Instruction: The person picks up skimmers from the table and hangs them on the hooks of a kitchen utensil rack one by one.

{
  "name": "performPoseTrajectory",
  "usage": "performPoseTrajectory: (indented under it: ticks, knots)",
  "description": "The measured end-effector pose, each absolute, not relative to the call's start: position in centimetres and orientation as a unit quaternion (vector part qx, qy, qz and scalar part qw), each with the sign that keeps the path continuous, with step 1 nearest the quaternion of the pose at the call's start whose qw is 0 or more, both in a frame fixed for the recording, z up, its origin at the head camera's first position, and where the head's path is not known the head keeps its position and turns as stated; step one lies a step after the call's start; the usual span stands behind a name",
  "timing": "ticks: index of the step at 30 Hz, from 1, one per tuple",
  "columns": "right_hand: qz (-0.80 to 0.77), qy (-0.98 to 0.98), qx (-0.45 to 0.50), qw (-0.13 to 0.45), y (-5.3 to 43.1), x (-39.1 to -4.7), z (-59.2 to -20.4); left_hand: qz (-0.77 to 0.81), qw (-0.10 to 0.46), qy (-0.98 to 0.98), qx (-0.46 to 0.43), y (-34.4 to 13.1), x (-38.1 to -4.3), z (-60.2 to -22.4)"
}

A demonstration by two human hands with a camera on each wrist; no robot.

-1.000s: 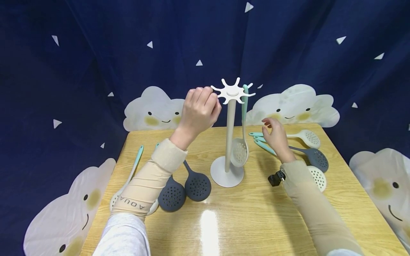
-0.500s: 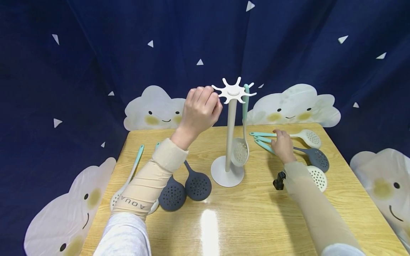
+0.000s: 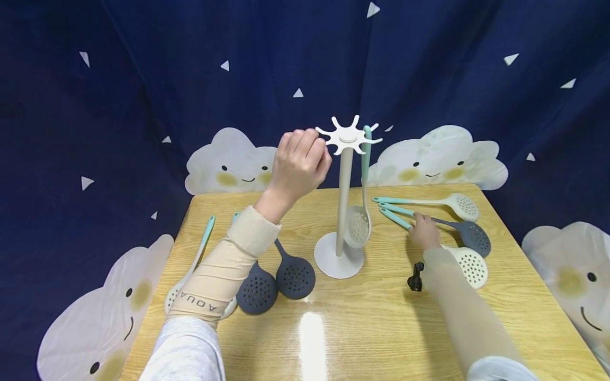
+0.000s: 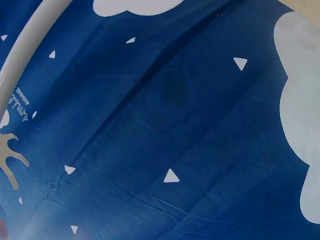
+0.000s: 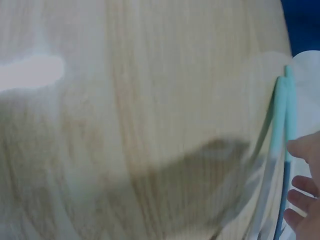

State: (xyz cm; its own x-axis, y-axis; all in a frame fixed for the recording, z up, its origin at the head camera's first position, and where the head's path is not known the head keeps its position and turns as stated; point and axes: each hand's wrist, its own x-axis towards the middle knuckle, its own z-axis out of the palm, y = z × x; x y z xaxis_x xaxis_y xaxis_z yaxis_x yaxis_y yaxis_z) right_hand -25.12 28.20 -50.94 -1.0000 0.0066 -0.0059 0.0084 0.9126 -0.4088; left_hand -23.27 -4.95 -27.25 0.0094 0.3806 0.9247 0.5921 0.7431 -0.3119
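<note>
My left hand (image 3: pixel 300 161) has curled fingers at the left hook ends of a white utensil stand (image 3: pixel 342 201), appearing to grip it; the underside of the grip is hidden. A white skimmer (image 3: pixel 357 226) with a mint handle hangs from one hook. On the table at right lie a front white skimmer (image 3: pixel 472 269), a dark skimmer (image 3: pixel 474 238) and a back white skimmer (image 3: pixel 462 206). My right hand (image 3: pixel 424 231) is low over the front skimmer's handle. In the right wrist view my right hand (image 5: pixel 307 185) has thumb and fingers spread beside the handles.
The wooden table (image 3: pixel 371 328) has dark skimmers (image 3: pixel 295 278) and white-headed utensils, including one with a mint handle (image 3: pixel 205 238), at left. A small black device (image 3: pixel 415 278) sits by the right wrist. A blue curtain (image 3: pixel 190 63) hangs behind.
My right hand has moved down and to the right, from the air near the mint handles to the front skimmer's handle. My left hand has stayed at the stand.
</note>
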Motion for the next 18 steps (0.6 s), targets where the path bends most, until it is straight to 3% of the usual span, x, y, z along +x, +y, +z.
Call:
performPoseTrajectory:
  ticks: [18]
  knots:
    - [-0.182, 0.976, 0.009, 0.117, 29.2, -25.4, -53.2, -0.086, 0.619, -0.698, -0.349, -4.8, -23.3, -27.3]
